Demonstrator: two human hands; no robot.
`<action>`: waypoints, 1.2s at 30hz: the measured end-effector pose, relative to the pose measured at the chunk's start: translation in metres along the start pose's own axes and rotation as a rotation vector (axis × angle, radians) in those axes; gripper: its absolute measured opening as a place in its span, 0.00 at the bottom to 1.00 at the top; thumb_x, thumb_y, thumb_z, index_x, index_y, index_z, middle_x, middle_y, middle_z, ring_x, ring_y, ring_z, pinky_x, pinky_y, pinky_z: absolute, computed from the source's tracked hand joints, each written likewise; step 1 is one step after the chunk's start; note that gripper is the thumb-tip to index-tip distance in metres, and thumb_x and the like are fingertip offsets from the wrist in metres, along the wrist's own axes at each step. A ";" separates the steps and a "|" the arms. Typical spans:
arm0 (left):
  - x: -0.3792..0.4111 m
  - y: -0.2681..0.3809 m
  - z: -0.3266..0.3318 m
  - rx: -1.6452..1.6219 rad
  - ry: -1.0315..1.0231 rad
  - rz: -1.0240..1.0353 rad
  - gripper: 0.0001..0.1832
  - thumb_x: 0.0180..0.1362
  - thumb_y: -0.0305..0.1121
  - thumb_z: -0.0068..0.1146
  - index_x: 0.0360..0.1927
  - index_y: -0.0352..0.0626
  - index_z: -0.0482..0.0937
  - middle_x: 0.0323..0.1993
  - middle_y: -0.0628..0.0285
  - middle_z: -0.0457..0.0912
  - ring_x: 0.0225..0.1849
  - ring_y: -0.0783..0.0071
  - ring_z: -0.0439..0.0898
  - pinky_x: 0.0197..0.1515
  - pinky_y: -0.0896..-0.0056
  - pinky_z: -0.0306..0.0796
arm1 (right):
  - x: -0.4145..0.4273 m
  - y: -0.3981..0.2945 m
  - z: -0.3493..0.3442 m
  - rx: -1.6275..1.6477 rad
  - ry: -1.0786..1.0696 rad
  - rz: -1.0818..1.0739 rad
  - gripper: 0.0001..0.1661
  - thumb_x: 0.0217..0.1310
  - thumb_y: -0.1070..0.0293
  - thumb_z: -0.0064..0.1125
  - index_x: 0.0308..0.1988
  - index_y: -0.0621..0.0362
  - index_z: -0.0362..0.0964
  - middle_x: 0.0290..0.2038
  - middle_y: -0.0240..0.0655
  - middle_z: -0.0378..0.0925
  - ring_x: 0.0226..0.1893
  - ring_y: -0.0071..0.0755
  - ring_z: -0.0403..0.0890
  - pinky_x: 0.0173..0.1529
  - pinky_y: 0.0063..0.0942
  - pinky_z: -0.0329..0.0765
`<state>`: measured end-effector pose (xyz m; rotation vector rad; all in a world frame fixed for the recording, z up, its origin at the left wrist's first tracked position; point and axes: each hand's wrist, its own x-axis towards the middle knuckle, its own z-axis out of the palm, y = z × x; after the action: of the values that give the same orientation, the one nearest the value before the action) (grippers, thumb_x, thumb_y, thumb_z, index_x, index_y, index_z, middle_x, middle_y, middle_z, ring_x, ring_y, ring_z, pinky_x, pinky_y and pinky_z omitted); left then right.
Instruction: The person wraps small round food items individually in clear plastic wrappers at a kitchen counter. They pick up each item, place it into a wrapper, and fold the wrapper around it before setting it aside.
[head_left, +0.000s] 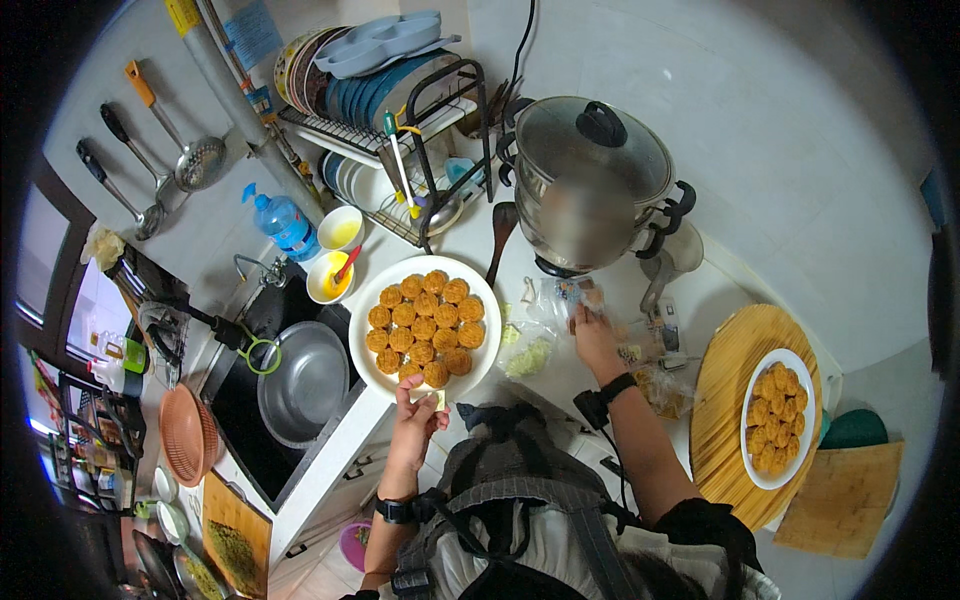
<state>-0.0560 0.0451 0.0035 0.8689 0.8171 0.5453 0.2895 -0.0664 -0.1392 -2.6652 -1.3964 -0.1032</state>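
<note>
My left hand (417, 420) is at the near rim of a large white round plate (487, 330). A small pale piece (439, 400), too small to identify, is between its thumb and fingers. Several patterned golden-brown mooncakes (424, 328) cover the plate's middle. My right hand (596, 343) reaches over the counter, its fingertips at clear plastic packets (574, 292); whether they grip one is hidden. Left of that hand lies a clear bag of pale green pieces (529, 357). More clear wrapping (664, 390) lies beside the right forearm.
A lidded steamer pot (600, 150) stands behind, a wooden spatula (501, 232) beside it. Bowls of yellow liquid (330, 277) and a sink with a metal basin (304, 386) are left. A round wooden board (716, 420) bears a white oval plate (748, 450) of mooncakes at right.
</note>
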 end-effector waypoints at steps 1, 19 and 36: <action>0.002 0.004 0.003 0.004 -0.009 -0.004 0.09 0.65 0.29 0.45 0.48 0.49 0.71 0.32 0.62 0.77 0.29 0.76 0.77 0.30 0.78 0.67 | -0.001 0.001 -0.004 -0.013 -0.025 -0.003 0.26 0.59 0.68 0.49 0.56 0.66 0.63 0.51 0.46 0.75 0.51 0.46 0.76 0.62 0.42 0.64; 0.035 -0.007 0.046 0.117 -0.368 -0.109 0.12 0.66 0.25 0.36 0.48 0.40 0.72 0.42 0.66 0.76 0.30 0.80 0.74 0.29 0.84 0.62 | -0.011 -0.013 -0.060 0.042 0.158 0.024 0.11 0.52 0.60 0.62 0.33 0.54 0.76 0.30 0.37 0.80 0.33 0.41 0.80 0.47 0.39 0.70; 0.036 0.010 0.072 0.091 -0.130 0.043 0.10 0.64 0.36 0.55 0.38 0.40 0.80 0.32 0.70 0.81 0.30 0.87 0.75 0.33 0.83 0.69 | -0.077 -0.122 -0.209 0.562 0.390 -0.710 0.14 0.53 0.66 0.62 0.41 0.58 0.75 0.41 0.35 0.77 0.42 0.35 0.77 0.52 0.36 0.70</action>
<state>0.0223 0.0439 0.0249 0.9975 0.7099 0.4871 0.1455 -0.0914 0.0686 -1.5293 -1.8101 -0.2386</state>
